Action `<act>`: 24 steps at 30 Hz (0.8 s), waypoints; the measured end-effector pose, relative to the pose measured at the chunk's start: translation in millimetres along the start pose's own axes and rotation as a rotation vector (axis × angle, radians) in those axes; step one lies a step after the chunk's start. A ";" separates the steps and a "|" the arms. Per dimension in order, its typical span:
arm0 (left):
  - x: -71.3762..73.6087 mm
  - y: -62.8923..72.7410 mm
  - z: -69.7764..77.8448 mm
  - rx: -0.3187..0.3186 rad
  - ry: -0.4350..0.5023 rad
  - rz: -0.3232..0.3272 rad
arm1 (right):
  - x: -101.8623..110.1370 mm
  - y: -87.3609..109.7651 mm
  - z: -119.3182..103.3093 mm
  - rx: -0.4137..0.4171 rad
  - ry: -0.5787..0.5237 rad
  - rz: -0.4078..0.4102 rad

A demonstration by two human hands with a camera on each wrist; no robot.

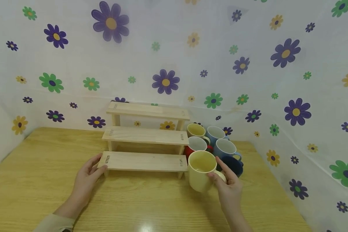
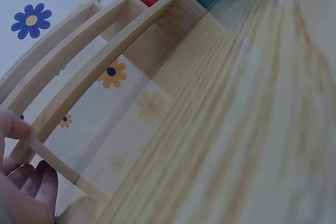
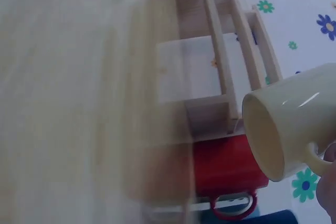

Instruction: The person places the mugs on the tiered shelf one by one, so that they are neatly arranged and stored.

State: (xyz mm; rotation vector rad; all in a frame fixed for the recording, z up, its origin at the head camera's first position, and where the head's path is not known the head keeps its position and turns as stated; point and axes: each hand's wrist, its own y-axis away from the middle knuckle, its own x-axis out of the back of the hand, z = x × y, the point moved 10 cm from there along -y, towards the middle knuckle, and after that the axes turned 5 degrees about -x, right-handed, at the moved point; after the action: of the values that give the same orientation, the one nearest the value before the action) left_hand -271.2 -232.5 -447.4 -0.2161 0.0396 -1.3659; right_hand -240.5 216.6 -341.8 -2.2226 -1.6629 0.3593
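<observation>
head view: the right hand [image 1: 231, 193] pinches the mug [image 1: 201, 175] by its handle, finger and thumb drawn together. the mug, mouth up, lies left of that hand, seemingly above the table [image 1: 133, 209], just beside the right end of the rack's [image 1: 145, 161] lowest step. the rack runs long from left to right; the left hand [image 1: 85, 180], curled round its left end, is well apart from the mug. the mug part-hides the red mug [image 1: 196, 144].

left wrist view: fingers wrap the rack's end; a pale scrap at the top edge is unclear.

right wrist view: the mug's top and most of the hand are cut off.
</observation>
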 end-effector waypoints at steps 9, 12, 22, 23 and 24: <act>0.3 1.3 0.1 0.016 0.005 -0.006 | -29.0 -14.5 -22.5 -0.007 -0.057 -0.042; 1.4 1.1 1.1 0.017 0.015 -0.006 | -44.5 -23.9 -32.2 0.049 -0.106 -0.053; 1.4 2.1 1.0 -0.012 0.019 0.004 | -111.9 -64.4 -42.2 0.011 -0.151 -0.119; 1.2 2.2 0.9 -0.014 0.016 0.004 | -119.2 -68.1 -44.7 0.027 -0.145 -0.124; 1.2 2.2 0.8 -0.016 0.015 0.003 | -126.7 -71.5 -46.7 0.040 -0.143 -0.133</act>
State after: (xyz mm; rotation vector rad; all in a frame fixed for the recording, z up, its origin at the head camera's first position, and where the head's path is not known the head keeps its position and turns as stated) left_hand -268.7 -233.1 -446.9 -0.2189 0.0638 -1.3645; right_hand -320.1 107.8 -269.8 -2.0876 -1.8481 0.5229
